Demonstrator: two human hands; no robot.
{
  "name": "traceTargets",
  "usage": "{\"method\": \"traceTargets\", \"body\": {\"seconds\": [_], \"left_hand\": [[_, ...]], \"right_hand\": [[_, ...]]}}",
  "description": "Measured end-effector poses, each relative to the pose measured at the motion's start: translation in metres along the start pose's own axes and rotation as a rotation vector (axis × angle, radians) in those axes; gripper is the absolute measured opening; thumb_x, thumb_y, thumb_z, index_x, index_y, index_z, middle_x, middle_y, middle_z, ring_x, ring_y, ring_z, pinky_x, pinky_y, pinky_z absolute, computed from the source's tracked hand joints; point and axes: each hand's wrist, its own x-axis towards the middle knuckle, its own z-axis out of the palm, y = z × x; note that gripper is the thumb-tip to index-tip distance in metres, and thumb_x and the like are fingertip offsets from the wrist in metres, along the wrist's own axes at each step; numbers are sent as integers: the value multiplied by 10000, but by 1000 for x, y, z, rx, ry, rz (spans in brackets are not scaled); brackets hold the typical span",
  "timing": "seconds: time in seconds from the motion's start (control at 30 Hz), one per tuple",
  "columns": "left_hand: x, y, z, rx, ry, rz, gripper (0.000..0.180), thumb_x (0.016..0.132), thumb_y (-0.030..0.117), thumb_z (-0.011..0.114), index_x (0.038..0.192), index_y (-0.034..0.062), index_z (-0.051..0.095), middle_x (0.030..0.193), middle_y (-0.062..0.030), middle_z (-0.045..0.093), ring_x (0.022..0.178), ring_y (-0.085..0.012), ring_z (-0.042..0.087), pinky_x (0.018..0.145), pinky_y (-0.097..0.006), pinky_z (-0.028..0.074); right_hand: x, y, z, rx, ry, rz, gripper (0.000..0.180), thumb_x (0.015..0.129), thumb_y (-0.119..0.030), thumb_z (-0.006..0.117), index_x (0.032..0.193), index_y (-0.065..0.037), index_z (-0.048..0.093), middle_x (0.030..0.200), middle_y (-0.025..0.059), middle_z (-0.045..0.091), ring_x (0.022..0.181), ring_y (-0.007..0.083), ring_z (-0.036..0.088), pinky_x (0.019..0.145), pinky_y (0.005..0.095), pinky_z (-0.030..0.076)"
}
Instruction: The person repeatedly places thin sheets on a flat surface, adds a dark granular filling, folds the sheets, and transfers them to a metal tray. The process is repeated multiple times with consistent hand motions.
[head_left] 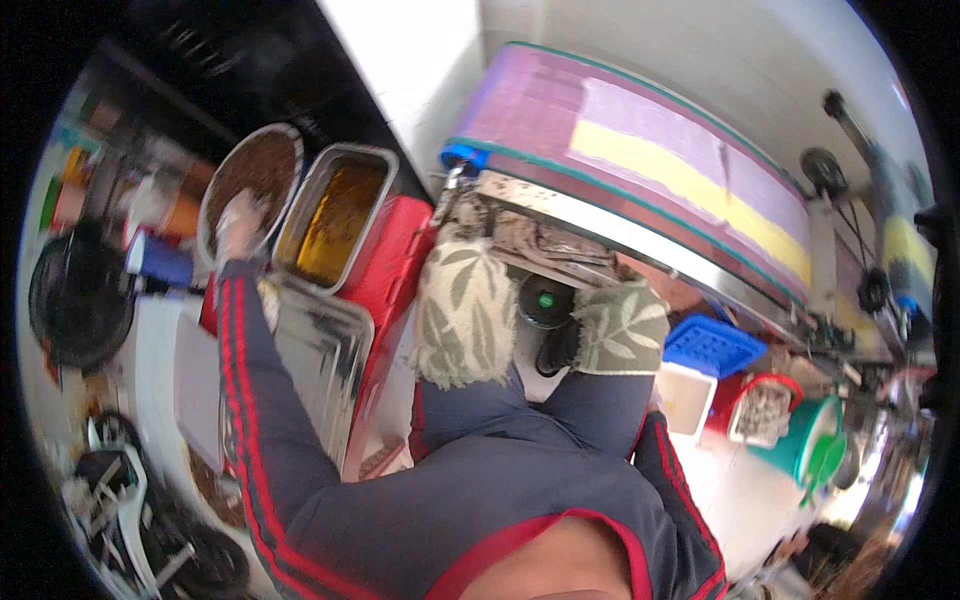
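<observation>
My left hand (pixel 242 222), which looks covered by a pale thin glove, reaches into a round pale-rimmed basin (pixel 211 200) at the left. Brown crumbly material (pixel 255 165) fills the basin. The fingertips are sunk in it, so their grip does not show. Right beside the basin stands a rectangular metal pan (pixel 388 165) holding yellow-brown liquid (pixel 338 225). My right sleeve (pixel 680 490) runs down along my right thigh, and the hand at its end is hidden there. Leaf-patterned cloths (pixel 465 310) cover my knees.
Ahead stands a long bench with a purple and yellow covering (pixel 650 130). Red crates (pixel 385 260) and a metal tray (pixel 320 350) are at my left. To the right are a blue basket (pixel 715 343), a white tub (pixel 685 400), a red bucket (pixel 790 385) and a green bucket (pixel 800 440).
</observation>
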Motion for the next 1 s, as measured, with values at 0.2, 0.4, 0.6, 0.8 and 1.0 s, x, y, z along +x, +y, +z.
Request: {"method": "traceTargets", "body": {"seconds": [0.2, 0.4, 0.6, 0.8, 1.0], "left_hand": [[13, -31, 6, -224, 73, -26, 365, 1011, 225, 666, 1287, -13, 688, 1255, -203, 746, 1165, -371, 706, 943, -433, 569], [-19, 125, -134, -958, 168, -140, 319, 1078, 274, 633, 1303, 59, 701, 1162, -42, 708, 1008, -135, 664, 829, -314, 576], [10, 400, -161, -1143, -99, 260, 449, 1073, 370, 637, 1390, 53, 655, 1267, -81, 704, 1064, -189, 675, 892, -377, 589], [2, 616, -73, -657, -428, 640, 410, 1053, 308, 585, 1339, 28, 674, 1384, -224, 664, 1325, -322, 628, 1141, -446, 484], [-33, 693, -58, -752, -48, 1135, 304, 1056, 204, 533, 1250, 30, 689, 1348, -195, 679, 1281, -353, 632, 1088, -500, 502]], "right_hand": [[-19, -26, -19, 87, 70, 66, 402, 994, -263, 627, 1317, -42, 718, 1221, 158, 762, 1128, 341, 729, 958, 447, 573], [-20, -33, -27, 185, 128, 12, 397, 993, -263, 627, 1303, -34, 723, 1223, 176, 757, 1126, 366, 725, 967, 453, 571], [-22, -27, -25, 376, 246, -150, 393, 992, -263, 628, 1289, -26, 728, 1226, 194, 752, 1124, 390, 720, 976, 459, 569], [-106, -26, -85, 93, 215, -218, 414, 973, -272, 692, 1288, -4, 716, 1251, 198, 744, 1121, 365, 726, 980, 434, 569], [-147, -99, -291, 629, 31, 285, 288, 958, -215, 757, 1156, -5, 768, 1019, 33, 769, 884, 126, 683, 825, 282, 550]]}}
